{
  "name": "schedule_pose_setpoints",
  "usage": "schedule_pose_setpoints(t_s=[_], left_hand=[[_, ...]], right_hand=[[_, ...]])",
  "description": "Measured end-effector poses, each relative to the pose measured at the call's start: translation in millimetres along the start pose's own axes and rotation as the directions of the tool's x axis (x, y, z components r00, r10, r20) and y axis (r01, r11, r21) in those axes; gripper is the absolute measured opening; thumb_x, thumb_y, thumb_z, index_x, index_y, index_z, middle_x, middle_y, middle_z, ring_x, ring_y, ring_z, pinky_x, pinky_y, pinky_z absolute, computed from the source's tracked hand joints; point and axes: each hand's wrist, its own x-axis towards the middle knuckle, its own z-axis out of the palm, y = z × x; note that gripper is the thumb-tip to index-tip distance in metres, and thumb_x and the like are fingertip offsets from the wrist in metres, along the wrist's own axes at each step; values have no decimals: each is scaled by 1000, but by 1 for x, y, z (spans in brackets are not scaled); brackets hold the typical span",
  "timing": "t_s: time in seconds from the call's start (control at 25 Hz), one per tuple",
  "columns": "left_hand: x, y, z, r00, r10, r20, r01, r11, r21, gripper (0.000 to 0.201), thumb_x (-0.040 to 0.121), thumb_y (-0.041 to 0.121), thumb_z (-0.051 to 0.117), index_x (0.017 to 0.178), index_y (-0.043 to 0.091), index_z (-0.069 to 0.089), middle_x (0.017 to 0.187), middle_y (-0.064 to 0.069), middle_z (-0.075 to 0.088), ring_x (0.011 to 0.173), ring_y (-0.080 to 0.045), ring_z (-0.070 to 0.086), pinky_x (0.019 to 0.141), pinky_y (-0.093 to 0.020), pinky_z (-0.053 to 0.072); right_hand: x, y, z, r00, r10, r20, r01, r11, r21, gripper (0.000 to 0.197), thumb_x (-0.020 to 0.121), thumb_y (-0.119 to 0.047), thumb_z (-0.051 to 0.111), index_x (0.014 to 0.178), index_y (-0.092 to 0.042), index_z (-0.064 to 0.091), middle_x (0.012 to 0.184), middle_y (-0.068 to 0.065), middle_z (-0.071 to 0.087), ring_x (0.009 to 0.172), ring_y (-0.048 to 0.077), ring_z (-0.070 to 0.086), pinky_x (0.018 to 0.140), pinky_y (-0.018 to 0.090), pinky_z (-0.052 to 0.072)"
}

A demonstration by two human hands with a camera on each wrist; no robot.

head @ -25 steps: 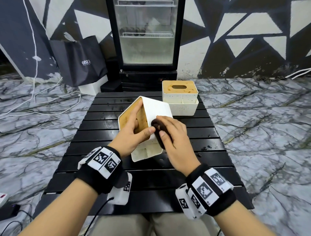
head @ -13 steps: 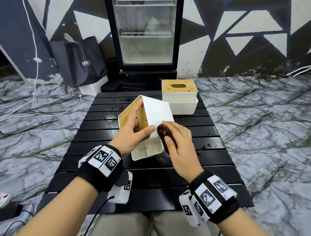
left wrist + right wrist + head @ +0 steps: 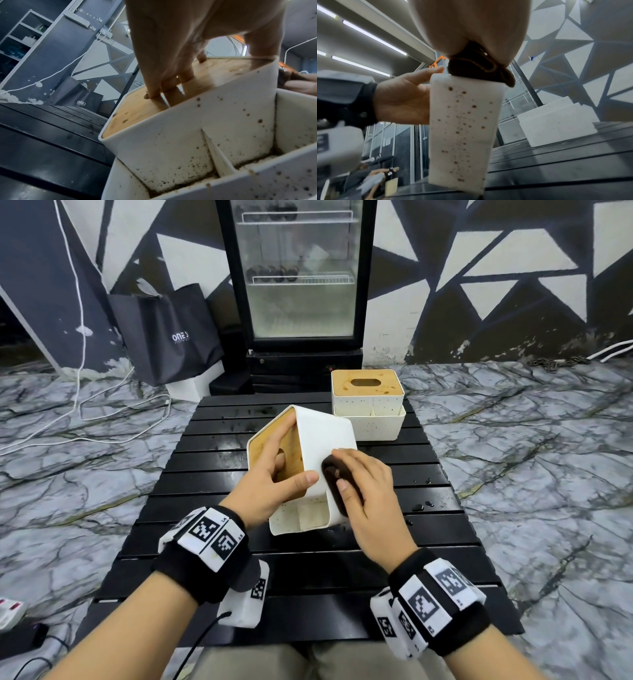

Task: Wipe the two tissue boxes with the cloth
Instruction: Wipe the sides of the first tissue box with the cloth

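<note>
A white tissue box (image 3: pixel 325 436) with a wooden lid stands tipped on its side on the black slatted table (image 3: pixel 212 467), brown specks on its walls (image 3: pixel 462 128). My left hand (image 3: pixel 274 474) grips it, fingers on the wooden lid (image 3: pixel 171 86) and thumb over the upper white face. My right hand (image 3: pixel 363 487) presses a dark brown cloth (image 3: pixel 334 474) against that white face near its right edge (image 3: pixel 481 69). The second tissue box (image 3: pixel 366 402) stands upright at the table's far right, also speckled (image 3: pixel 556 124).
A glass-door fridge (image 3: pixel 298 278) stands behind the table, a dark shopping bag (image 3: pixel 168 333) to its left. White cables (image 3: pixel 85 419) trail over the marble floor on the left. Wet spots (image 3: pixel 424 503) lie on the slats right of my hands.
My right hand has slid the cloth down toward the box's near edge and back up the white face. The left hand keeps the same hold on the tipped box.
</note>
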Motion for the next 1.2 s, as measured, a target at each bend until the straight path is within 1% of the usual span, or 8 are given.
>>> schedule_pose_setpoints(t_s=[0.2,0.44,0.56,0.64,0.8,0.96,1.08,1.2], left_hand=[[-2,-1,2,1000,7,20,-7,1000,-9,91,66,36,73,137,58,20,134,-5,49,111,-14,56,69,-19,51],[-4,-4,-3,1000,-13,13,13,999,-43,91,67,33,74,137,58,22,122,-10,60,105,-18,63,74,-26,53],[-5,-4,-4,1000,-15,12,15,999,-48,90,71,23,72,137,57,22,119,-11,61,96,-12,65,70,-22,52],[-6,-4,-3,1000,-6,15,6,999,-47,91,69,26,74,137,57,22,120,-11,60,92,-7,63,67,-20,51],[-5,-6,-1,1000,7,9,-7,999,-41,88,69,27,74,134,60,24,132,-9,52,109,-17,57,68,-20,51],[-9,-6,-5,1000,6,-1,-6,998,-60,88,67,30,74,132,62,25,128,-9,55,103,-12,60,67,-20,51],[-10,-5,-6,1000,20,6,-20,998,-63,86,62,36,73,128,66,27,131,-7,53,104,-12,58,68,-19,51],[-8,-5,-4,1000,19,6,-18,997,-69,84,62,36,72,126,68,28,127,-8,56,102,-12,60,69,-21,52]], right_hand=[[31,0,0,993,109,-45,-111,992,-53,43,88,-24,36,127,-15,49,129,2,49,116,17,33,95,10,16],[28,-8,3,1000,1,-2,-1,999,-47,44,90,-31,34,130,-18,47,128,-1,48,116,14,31,98,13,18],[35,1,-4,998,63,-27,-65,996,-65,40,90,-23,38,128,-15,48,128,2,49,117,19,35,96,14,18],[49,2,-6,994,106,-34,-108,991,-74,36,92,-16,41,127,-13,49,128,5,50,118,22,37,95,15,18],[67,-10,-2,997,82,5,-81,991,-104,35,94,-11,42,129,-14,47,130,4,48,119,21,34,93,15,17],[67,-14,-6,996,60,62,-53,993,-105,35,95,-14,41,129,-18,46,131,0,47,120,17,32,95,15,17],[77,-9,-11,988,135,73,-127,985,-114,34,95,-13,40,128,-17,47,129,2,48,119,22,34,94,19,20],[86,-19,-4,990,98,99,-83,986,-147,33,95,-13,39,127,-15,48,128,4,49,117,24,35,93,21,20]])
